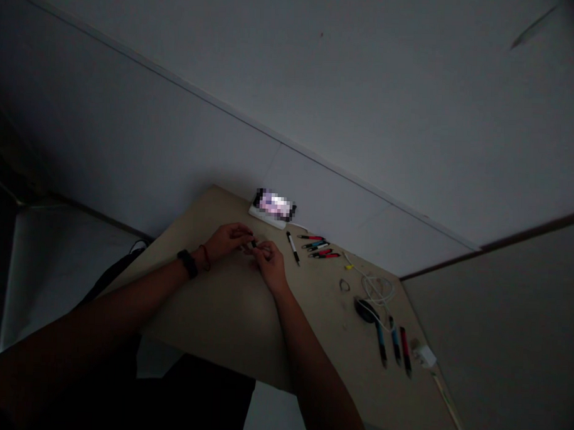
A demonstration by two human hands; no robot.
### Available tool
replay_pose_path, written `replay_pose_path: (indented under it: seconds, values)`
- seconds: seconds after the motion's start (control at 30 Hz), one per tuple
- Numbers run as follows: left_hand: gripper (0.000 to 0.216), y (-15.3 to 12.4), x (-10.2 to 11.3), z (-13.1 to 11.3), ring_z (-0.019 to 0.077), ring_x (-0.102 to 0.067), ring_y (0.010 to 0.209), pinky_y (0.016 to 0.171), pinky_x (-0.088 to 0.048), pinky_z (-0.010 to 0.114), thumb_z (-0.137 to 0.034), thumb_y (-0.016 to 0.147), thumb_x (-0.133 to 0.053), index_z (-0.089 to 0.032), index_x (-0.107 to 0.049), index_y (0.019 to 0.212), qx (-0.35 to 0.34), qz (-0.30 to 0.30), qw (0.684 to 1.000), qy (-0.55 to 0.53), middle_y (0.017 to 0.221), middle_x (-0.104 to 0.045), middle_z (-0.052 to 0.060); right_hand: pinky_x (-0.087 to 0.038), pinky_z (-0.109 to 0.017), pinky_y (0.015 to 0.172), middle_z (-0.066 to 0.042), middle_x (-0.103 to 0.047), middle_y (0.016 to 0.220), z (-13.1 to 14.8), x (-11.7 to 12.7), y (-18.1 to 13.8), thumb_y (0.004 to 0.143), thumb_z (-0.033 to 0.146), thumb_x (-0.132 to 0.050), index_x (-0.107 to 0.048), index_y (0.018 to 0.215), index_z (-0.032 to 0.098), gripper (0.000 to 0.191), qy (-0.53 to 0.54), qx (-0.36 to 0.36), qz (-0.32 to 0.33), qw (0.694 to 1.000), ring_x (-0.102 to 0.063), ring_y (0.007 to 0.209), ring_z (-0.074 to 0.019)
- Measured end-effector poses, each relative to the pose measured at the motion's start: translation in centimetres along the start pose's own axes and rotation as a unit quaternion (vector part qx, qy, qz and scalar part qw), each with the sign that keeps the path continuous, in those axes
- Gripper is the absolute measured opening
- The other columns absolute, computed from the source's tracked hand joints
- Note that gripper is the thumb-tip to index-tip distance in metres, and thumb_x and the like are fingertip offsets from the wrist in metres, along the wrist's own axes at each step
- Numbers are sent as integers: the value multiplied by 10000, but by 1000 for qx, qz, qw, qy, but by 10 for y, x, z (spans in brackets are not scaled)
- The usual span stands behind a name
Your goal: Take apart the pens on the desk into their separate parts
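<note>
My left hand (pixel 227 240) and my right hand (pixel 269 263) meet over the far part of a beige table (pixel 227 313). Both pinch a small dark pen-like object (pixel 254 243) between their fingertips. The dim light hides its details. My left wrist wears a dark band (pixel 188 263) and a thin red string. A black and white pen (pixel 293 247) lies just right of my hands.
A white device with a lit screen (pixel 273 208) sits at the table's far edge against the wall. Several red, blue and black pens (pixel 320 247) lie right of it. Further right are a white cable (pixel 377 288), a dark oval object (pixel 366 310), three pens (pixel 395 344) and a white charger (pixel 424 356).
</note>
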State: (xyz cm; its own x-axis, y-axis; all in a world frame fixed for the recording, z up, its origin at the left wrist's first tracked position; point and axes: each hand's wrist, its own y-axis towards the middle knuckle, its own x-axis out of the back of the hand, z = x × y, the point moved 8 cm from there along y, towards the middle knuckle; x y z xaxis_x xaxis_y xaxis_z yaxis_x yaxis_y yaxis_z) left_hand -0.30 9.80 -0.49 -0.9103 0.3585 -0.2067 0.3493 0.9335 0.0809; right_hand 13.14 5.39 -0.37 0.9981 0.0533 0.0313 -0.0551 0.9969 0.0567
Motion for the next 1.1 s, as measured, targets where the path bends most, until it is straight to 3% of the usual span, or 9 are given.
replay_pose_path:
  seconds: [0.17,0.27,0.5,0.73,0.87,0.97,1.1]
  values:
    - [403,1,0,3,161,-687,665,622,-506,273,-442,697,-819,-151,-639,909,4,-2,1000,-25,911,-753,95,-315,-222,379,-7,-741,743,1,0,-1,741,558,-691,-456,867,236,418,-17,-7,-6,1000,-409,365,-76]
    - [385,1,0,0,151,-666,654,614,-485,261,-433,683,-830,-153,-641,869,0,-4,1000,-10,842,-737,66,-304,-224,406,-5,-717,696,1,2,-1,721,559,-708,-470,827,227,422,-35,-4,-19,999,-430,407,-85]
    - [330,1,3,-4,133,-619,635,587,-454,241,-402,675,-832,-151,-666,811,-12,-22,999,41,755,-689,29,-297,-224,457,69,-527,543,0,14,0,620,442,-820,-540,756,210,388,-75,29,-66,995,-421,472,-89]
    - [337,-1,3,-10,133,-610,630,564,-457,225,-415,665,-832,-157,-697,835,-8,-19,999,46,740,-690,28,-356,-246,450,32,-581,543,-2,13,-1,643,508,-790,-607,750,196,378,-66,-8,-57,996,-479,464,-118]
    - [329,-2,2,-11,140,-621,654,586,-472,234,-419,683,-814,-160,-715,861,-14,-15,999,37,797,-712,45,-375,-254,453,-24,-687,681,2,9,0,744,566,-692,-663,792,188,382,-63,1,-27,998,-505,475,-121]
    - [314,-1,2,-8,139,-627,669,593,-471,235,-405,709,-795,-162,-726,896,-15,-10,999,36,843,-721,52,-328,-246,433,-21,-671,667,1,7,1,811,574,-612,-670,779,185,395,-70,11,-9,997,-440,446,-101]
    - [295,0,3,-6,134,-616,648,575,-452,228,-392,725,-783,-167,-728,907,-15,-9,999,36,810,-713,42,-388,-233,494,-10,-672,767,1,11,2,731,505,-718,-651,866,196,344,-70,26,-37,996,-522,554,-113]
